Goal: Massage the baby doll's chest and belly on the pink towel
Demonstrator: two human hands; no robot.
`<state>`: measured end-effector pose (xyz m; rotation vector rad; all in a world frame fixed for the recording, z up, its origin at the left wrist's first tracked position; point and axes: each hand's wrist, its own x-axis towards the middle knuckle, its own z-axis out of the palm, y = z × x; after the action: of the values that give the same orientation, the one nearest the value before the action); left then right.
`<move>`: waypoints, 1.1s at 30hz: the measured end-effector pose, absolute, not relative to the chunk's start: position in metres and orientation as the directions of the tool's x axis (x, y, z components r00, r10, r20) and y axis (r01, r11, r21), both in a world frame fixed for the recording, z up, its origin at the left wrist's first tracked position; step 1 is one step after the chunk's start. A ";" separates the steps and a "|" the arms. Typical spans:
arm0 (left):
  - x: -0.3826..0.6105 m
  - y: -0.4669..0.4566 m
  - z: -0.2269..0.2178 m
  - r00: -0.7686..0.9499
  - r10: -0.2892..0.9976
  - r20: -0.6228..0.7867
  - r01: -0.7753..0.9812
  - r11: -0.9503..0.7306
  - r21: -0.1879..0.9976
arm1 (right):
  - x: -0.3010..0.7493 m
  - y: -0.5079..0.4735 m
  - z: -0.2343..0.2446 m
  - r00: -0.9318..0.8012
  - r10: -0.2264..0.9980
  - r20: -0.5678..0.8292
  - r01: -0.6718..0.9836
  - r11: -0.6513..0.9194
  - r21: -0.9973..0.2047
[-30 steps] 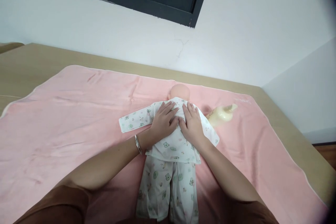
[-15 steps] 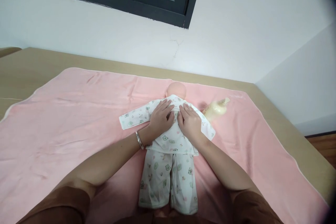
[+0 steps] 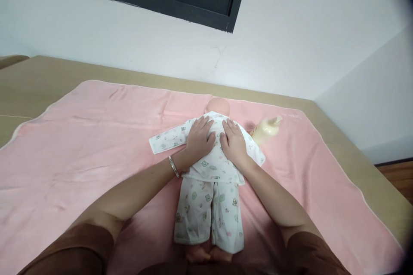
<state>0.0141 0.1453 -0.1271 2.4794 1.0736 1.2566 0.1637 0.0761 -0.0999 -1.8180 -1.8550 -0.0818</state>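
Observation:
A baby doll (image 3: 218, 106) lies face down, with the back of its head toward the wall. It wears a white printed top (image 3: 211, 166) and matching trousers (image 3: 194, 210), and its feet (image 3: 197, 252) show below the cuffs. My left hand (image 3: 199, 139) rests flat on the left side of the doll's upper back, fingers stretched out. On the right side, my right hand (image 3: 234, 142) lies flat in the same way, thumb apart from the fingers. Both hands touch the top and grasp nothing. A silver bangle (image 3: 173, 166) circles my left wrist.
Beneath the doll a pink blanket (image 3: 97, 146) covers much of the wooden table (image 3: 51, 73). A cream-coloured bottle (image 3: 266, 130) lies on its side right of the doll. Behind the table stand a white wall (image 3: 274, 60) and a dark window frame (image 3: 222, 6).
My hands have flattened and spread a little apart on the doll's back, thumbs less close together. The view has shifted slightly, and more of the doll's feet shows.

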 end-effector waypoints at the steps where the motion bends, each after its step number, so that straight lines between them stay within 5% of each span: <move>1: 0.014 0.146 -0.127 0.392 0.668 0.633 0.527 -0.727 0.441 | 0.164 0.076 -0.100 0.053 0.912 0.407 0.942 0.090 -0.324; 15: 0.015 0.151 -0.130 0.419 0.698 0.580 0.510 -0.710 0.486 | 0.164 0.074 -0.098 0.053 0.922 0.383 0.932 0.092 -0.351; 22: 0.007 0.150 -0.138 0.327 0.681 0.655 0.379 -0.730 0.569 | 0.157 0.063 -0.096 0.018 0.767 0.642 0.925 0.230 -0.301; 27: 0.005 0.149 -0.141 0.263 0.620 0.739 0.330 -0.778 0.535 | 0.150 0.058 -0.086 -0.270 0.900 0.343 0.915 0.350 -0.198; 33: 0.006 0.150 -0.141 0.263 0.596 0.758 0.316 -0.796 0.516 | 0.144 0.057 -0.083 -0.192 0.887 0.420 0.935 0.296 -0.198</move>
<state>0.0055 0.1502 -0.1413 2.2756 0.8452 1.5461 0.1444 0.0574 -0.0833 -1.6236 -2.1157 -0.1396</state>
